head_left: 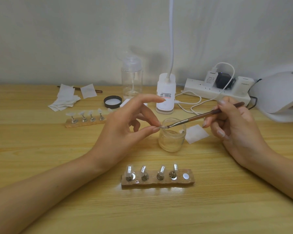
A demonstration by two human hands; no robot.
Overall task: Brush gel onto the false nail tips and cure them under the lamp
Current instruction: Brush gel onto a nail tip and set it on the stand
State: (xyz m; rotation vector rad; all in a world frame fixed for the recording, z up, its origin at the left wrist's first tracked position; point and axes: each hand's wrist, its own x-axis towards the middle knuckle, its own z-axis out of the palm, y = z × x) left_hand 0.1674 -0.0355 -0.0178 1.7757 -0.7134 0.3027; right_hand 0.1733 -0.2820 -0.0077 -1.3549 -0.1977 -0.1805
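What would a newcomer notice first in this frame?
Two hands meet mid-table over an open glass jar: the left hand pinches a small nail tip, and the right hand holds a brush at it. Nearest the camera, a wooden holder carries four tips and one bare spot.

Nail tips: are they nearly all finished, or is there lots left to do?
Four shiny tips stand on the near holder, maybe brushed already. Now the left hand pinches one tip while the brush in the right hand touches it above the jar; one holder spot is bare. Left: the tips on the far holder, and curing under the lamp.
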